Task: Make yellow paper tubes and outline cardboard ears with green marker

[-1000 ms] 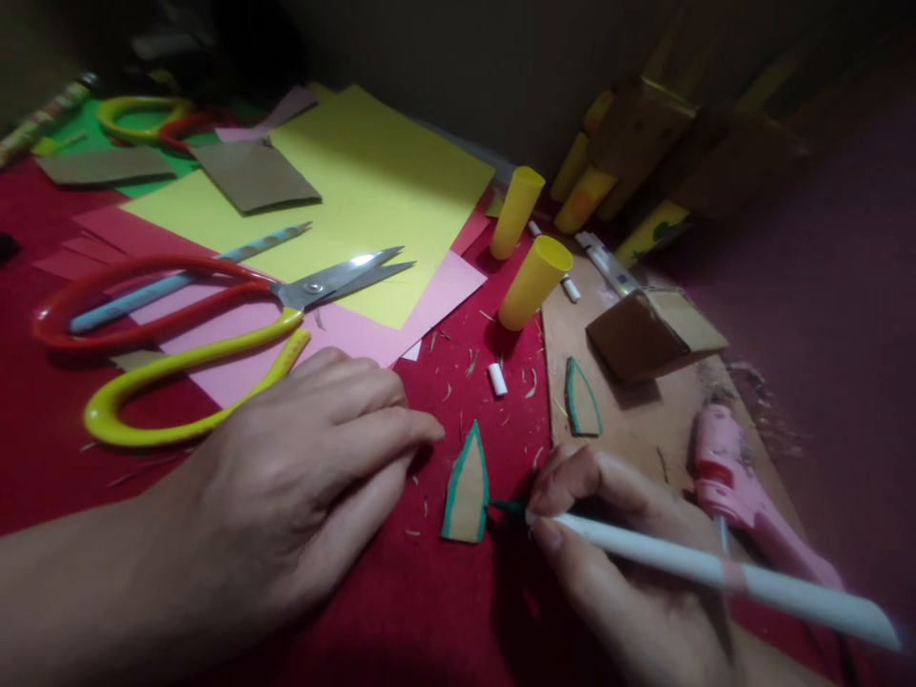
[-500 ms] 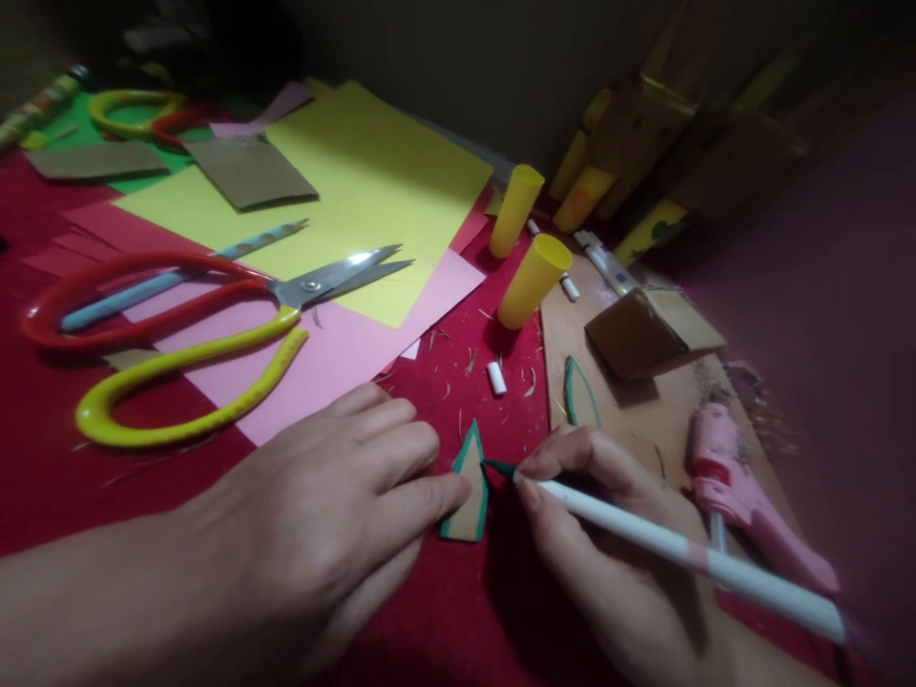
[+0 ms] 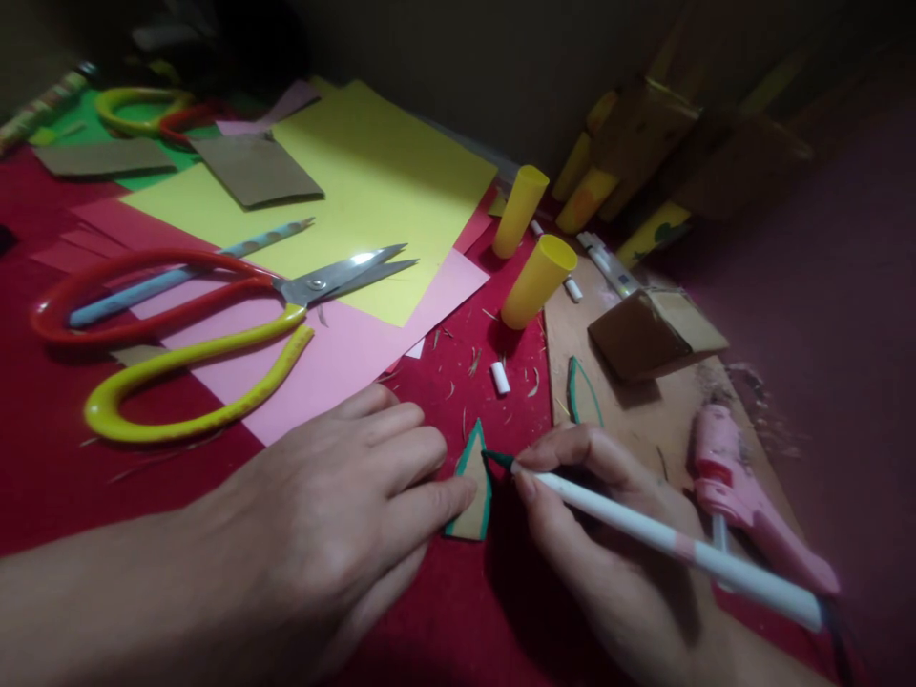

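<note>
A small pointed cardboard piece (image 3: pixel 469 496) with a green-coloured edge lies on the red cloth. My left hand (image 3: pixel 358 506) is closed, its fingers curled, and one digit presses the piece down from the left. In a writing grip, my right hand (image 3: pixel 608 534) is closed around a white marker (image 3: pixel 644 525). The marker's dark green tip touches the right edge of the cardboard near its point. Beyond my right hand lies another leaf-shaped piece (image 3: pixel 585 393) with a green outline, partly hidden by the fingers.
Large scissors (image 3: pixel 315 286) lie partly open on pink and yellow paper (image 3: pixel 358 172), left. Two yellow paper tubes (image 3: pixel 538 281) stand beyond my hands. At right are a folded cardboard block (image 3: pixel 644 334) and a pink glue gun (image 3: pixel 737 496) on a board. A white marker cap (image 3: pixel 499 378) lies on the cloth.
The marker's back end has swung slightly left and down while its tip stays at the cardboard's right edge. The whole view has shifted slightly; my left hand keeps its place on the piece.
</note>
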Motion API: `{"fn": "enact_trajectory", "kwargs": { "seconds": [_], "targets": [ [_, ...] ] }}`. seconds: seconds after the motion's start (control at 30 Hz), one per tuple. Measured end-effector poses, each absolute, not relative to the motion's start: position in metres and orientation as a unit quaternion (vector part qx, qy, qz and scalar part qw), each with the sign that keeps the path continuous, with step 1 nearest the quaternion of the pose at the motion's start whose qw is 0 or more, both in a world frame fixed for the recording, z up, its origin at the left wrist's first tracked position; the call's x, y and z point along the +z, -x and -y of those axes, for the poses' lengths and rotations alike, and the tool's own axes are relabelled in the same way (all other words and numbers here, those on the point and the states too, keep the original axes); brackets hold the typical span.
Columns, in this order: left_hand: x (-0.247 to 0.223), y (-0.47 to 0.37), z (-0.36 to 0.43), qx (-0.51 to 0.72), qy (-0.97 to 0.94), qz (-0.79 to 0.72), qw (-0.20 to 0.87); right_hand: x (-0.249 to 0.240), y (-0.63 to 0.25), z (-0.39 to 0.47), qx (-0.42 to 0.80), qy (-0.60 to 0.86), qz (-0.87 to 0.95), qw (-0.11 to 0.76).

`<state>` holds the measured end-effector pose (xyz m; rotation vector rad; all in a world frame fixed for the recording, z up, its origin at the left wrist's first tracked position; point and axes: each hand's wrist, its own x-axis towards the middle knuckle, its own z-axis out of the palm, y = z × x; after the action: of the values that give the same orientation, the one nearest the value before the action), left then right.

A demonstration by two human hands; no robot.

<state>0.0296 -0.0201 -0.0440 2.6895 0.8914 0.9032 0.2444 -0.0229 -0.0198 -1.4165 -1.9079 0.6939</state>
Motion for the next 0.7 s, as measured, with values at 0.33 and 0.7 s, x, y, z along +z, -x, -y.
{"fn": "enact_trajectory", "kwargs": {
  "seconds": [0.33,0.7],
  "targets": [
    [-0.0437,-0.0299,0.0223,0.293,-0.904,-0.305,0.067,-0.0205,-0.2469,0.0251,0.252,0.541,0.741,0.307],
    [-0.0424,-0.0321,0.0210,0.299,-0.897,-0.320,0.065,-0.0213,-0.2507,0.0262,0.254,0.533,0.745,0.311]
  ]
}}
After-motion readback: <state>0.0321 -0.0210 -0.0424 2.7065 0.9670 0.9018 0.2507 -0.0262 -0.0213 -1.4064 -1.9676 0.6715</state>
